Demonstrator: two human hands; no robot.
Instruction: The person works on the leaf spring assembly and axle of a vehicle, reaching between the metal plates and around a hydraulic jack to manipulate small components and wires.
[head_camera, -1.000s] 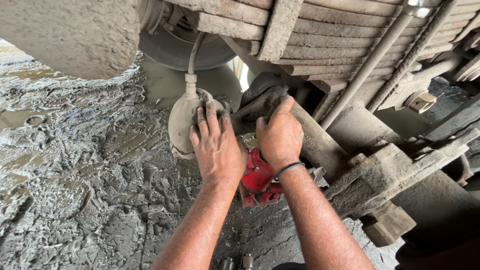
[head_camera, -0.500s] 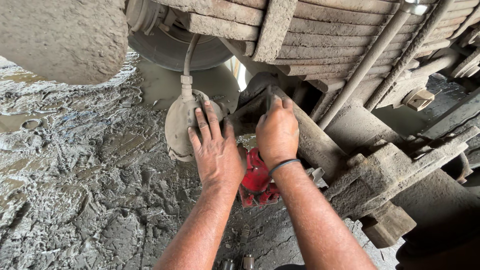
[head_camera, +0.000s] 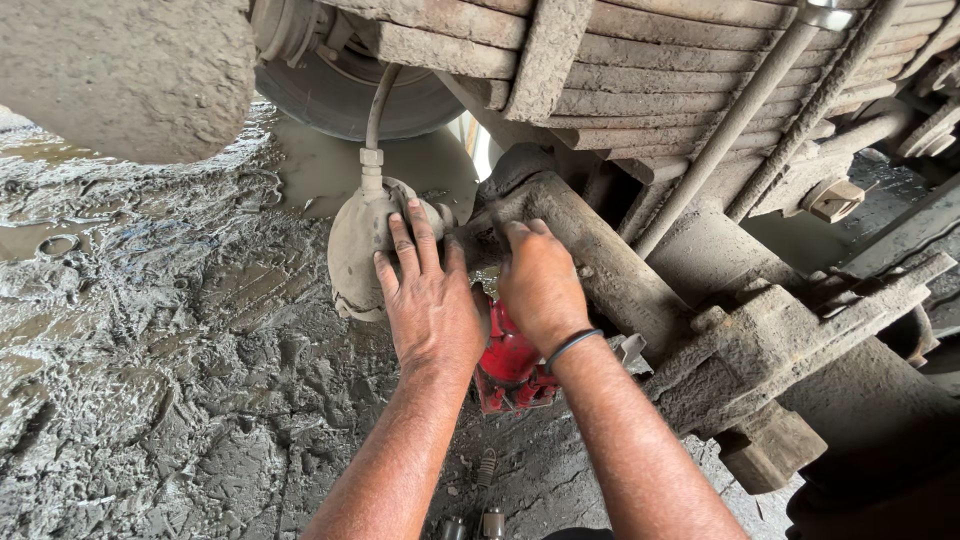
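Two bare hands are seen at work beneath a mud-caked vehicle. The left hand (head_camera: 432, 305) is laid flat, fingers spread, on a round, mud-coated chamber (head_camera: 362, 245), which sits at the centre of the frame, just to the 9 o'clock side of the axle (head_camera: 600, 262). No grasp is formed by this hand; the palm and fingers are only pressed against the chamber's face. A hose (head_camera: 377, 105) is fitted into the chamber's top and is led up toward 12 o'clock.

The right hand (head_camera: 541, 285), with a dark band (head_camera: 570, 347) worn at the wrist, is placed on the axle with its fingers curled over the top edge; what lies under the fingertips cannot be made out.

A red jack (head_camera: 510, 365) is partly hidden between the two forearms, directly below the axle, toward 6 o'clock from the hands. Stacked leaf springs (head_camera: 680, 70) are seen across the top of the frame, toward 1 o'clock. A tyre (head_camera: 340, 100) is visible behind the hose at 11 o'clock. Wet, rutted mud (head_camera: 170, 370) is spread over the ground from 8 to 10 o'clock.
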